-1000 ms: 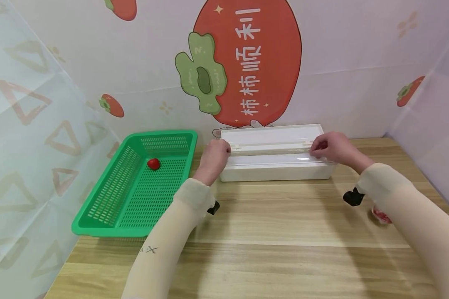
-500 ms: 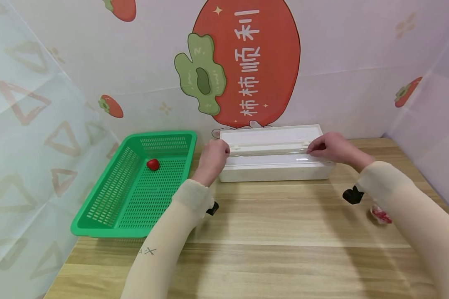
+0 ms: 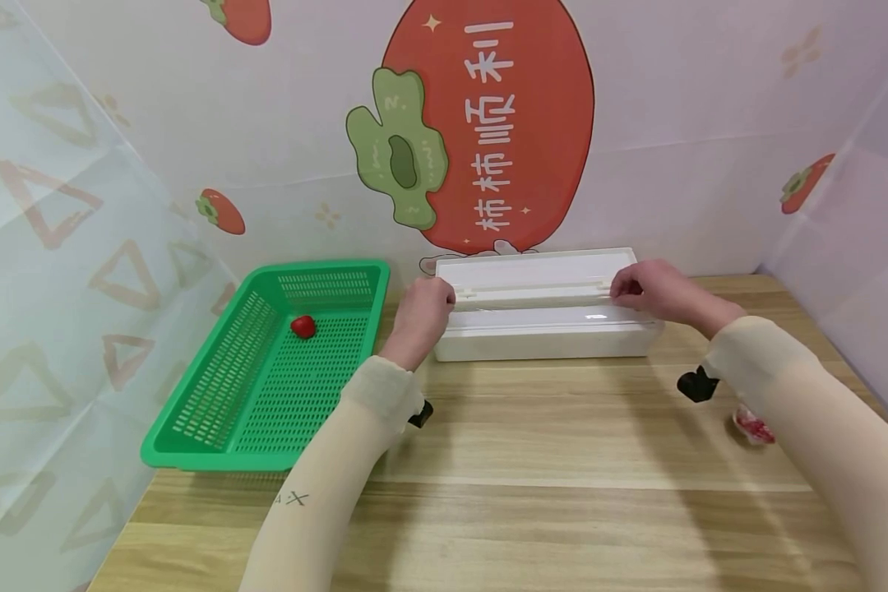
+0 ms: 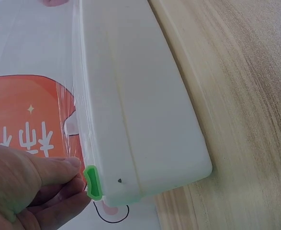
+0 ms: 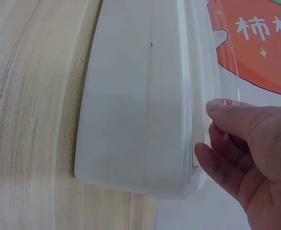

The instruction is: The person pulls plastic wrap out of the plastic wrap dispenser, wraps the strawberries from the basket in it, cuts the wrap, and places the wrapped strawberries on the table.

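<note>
Left hand (image 3: 418, 316) closed to a pinch, thumb against curled fingers, holding clear film (image 4: 72, 103) at left end of white box (image 3: 543, 341). Right hand (image 3: 659, 288) at opposite end, likewise closed to a pinch on same clear film, thumb on top, other fingers bent. Clear film spanning from hand to hand along long edge of white box; creased in left wrist view, bright glare spot toward right end in head view. White box set lengthwise at far side of wooden surface (image 3: 548, 436), near patterned wall sheet (image 3: 289, 90); contact with it, can't tell. Pale strip (image 3: 536, 293) running along white box between rear panel and front part. Green clip (image 4: 93, 183) on left corner of white box, just beside left fingertips; touching or not, can't tell. Off to left, well apart from white box: green basket (image 3: 222, 460), perforated floor and walls, with small red item (image 3: 303, 326) toward its far end. On right, near right sleeve (image 3: 792, 403): red-and-white item (image 3: 752, 426) on surface, partly hidden by that sleeve, too small to identify. Black wrist device (image 3: 698, 385) at right cuff, another at left cuff. Large red fruit print with white characters on patterned wall sheet, behind white box.
</note>
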`<state>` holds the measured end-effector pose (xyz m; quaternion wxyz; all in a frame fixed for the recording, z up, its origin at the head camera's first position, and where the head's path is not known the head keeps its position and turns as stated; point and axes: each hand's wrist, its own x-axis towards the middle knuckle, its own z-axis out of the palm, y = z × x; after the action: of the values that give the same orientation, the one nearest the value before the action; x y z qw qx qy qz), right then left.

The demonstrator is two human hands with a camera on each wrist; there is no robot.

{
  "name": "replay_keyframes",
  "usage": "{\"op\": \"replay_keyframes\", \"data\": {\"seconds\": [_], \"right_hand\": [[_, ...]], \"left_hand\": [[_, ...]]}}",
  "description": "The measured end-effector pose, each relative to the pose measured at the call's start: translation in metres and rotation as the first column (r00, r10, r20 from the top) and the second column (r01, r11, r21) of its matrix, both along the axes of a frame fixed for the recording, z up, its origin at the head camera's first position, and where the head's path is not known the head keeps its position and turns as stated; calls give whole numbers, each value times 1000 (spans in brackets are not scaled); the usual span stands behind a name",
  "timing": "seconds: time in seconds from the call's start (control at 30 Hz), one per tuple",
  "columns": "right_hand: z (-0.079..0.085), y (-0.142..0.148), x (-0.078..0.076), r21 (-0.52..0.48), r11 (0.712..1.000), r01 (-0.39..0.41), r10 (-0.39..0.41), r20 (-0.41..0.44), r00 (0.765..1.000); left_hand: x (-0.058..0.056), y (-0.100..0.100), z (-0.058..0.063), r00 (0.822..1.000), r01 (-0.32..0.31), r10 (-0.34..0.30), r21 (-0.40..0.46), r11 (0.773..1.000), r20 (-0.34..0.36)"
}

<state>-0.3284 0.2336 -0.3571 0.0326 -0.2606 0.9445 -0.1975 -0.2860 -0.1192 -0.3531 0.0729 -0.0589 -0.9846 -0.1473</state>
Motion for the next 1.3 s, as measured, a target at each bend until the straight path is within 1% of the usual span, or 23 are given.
{"op": "replay_keyframes", "data": {"seconds": [0.1,0.2,0.33,0.47,0.53,0.63,0.73,0.93,1.03,1.17,1.3], "right_hand": [[1,-1,0,17,1000,5,-4,-56,998],[2,-1,3,35,999,27,-24,-81,996],[4,1,4,30,999,45,-43,-64,997],[7,3,3,44,999,7,-4,-72,997],[7,4,2,56,998,-5,9,-62,998],[9,4,3,51,999,17,-15,-29,999],[10,4,3,26,998,64,-63,-25,998],[16,5,5,-13,993,119,-120,-102,988],[19,7,7,-29,990,139,-142,-116,983],[22,10,7,-52,992,117,-123,-127,984],[23,12,7,-49,997,55,-61,-128,990]], "left_hand": [[0,0,0,1000,-1,1,-5,1000,-2],[0,0,0,1000,-6,6,-3,1000,-3],[-1,-1,1,1000,0,0,0,1000,-7],[0,-1,3,1000,2,-2,3,1000,-4],[0,-1,4,1000,2,-2,3,1000,-5],[0,-1,6,1000,10,-10,-7,1000,-12],[1,-2,7,1000,21,-22,-16,1000,-16],[0,-2,10,999,30,-31,-34,999,-33],[1,-2,11,998,35,-37,-36,999,-41],[2,-3,14,998,42,-43,-16,999,-55],[2,-4,15,996,54,-54,-3,999,-76]]}}
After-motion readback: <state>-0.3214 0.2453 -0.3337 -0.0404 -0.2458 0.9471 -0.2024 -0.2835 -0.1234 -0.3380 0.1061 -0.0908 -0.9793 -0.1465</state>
